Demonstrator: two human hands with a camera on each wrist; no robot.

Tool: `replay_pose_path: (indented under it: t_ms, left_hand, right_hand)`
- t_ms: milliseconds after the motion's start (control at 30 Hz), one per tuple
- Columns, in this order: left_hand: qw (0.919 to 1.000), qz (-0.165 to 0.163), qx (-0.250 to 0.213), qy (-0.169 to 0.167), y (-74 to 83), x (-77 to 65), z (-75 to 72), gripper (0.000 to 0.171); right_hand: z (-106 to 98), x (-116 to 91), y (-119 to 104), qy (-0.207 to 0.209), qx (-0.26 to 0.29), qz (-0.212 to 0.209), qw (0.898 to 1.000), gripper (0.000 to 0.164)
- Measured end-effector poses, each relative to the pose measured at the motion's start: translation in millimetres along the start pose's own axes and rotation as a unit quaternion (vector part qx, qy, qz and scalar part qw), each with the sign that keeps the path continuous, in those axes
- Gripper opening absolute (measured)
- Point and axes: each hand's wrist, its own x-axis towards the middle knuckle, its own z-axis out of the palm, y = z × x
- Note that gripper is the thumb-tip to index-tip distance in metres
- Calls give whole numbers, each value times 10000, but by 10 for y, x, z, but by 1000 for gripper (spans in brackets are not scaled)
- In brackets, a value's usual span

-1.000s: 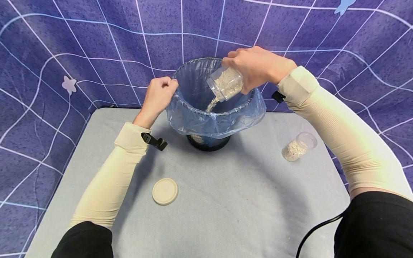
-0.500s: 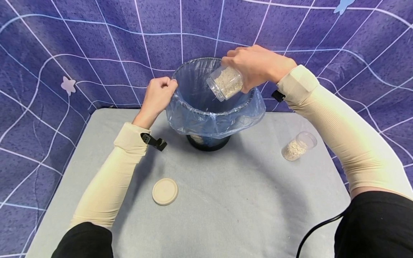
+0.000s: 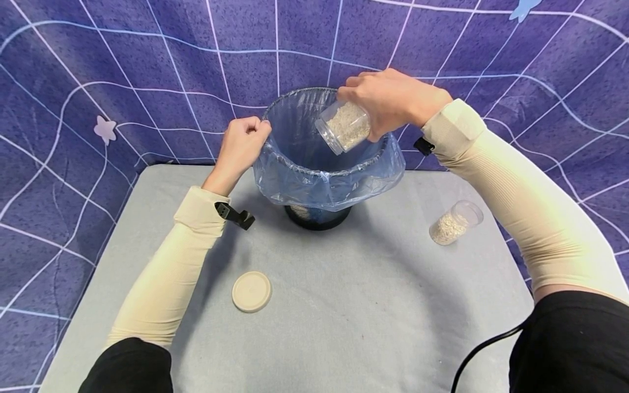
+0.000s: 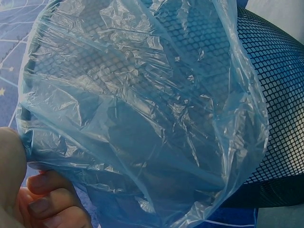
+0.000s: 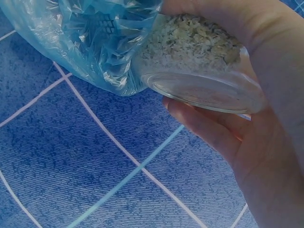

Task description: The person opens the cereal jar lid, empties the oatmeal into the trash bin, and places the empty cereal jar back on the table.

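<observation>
At the back of the bench (image 3: 314, 338), on my head feed, there's a mesh wastebasket (image 3: 319, 222) with a blue bin liner (image 3: 324, 191) folded over its rim. The right hand (image 3: 388, 101) has a clear screw-top jar (image 3: 329, 137) of oat-like flakes (image 3: 349, 124) tipped over the opening, mouth down and toward the left; I can't spot anything falling. The left hand (image 3: 241, 144) is on the rim, fingers curled. A second jar (image 3: 449, 227) sits to the right, a cream lid (image 3: 251, 292) front left.

Left wrist cam: fingers bent in, pinching at the liner's edge as far as I can tell. That film is thin, crinkly and probably slippery, so I'd grab it together with the rim.

Right wrist cam: fingers wrapped round the jar near its base, opened only to its width. I'd guess it's light, stiff plastic, a bit slick, so that low hold seems right: it leaves the mouth free.
</observation>
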Motion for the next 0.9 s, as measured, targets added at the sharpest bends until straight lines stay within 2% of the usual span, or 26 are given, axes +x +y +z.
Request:
replay_pose_path:
  t_ms: [900]
  left_hand:
    - [9999,15,-100,2,1,12,21,42]
  right_hand:
    - [25,19,-29,-48,-129,-59,9999,88]
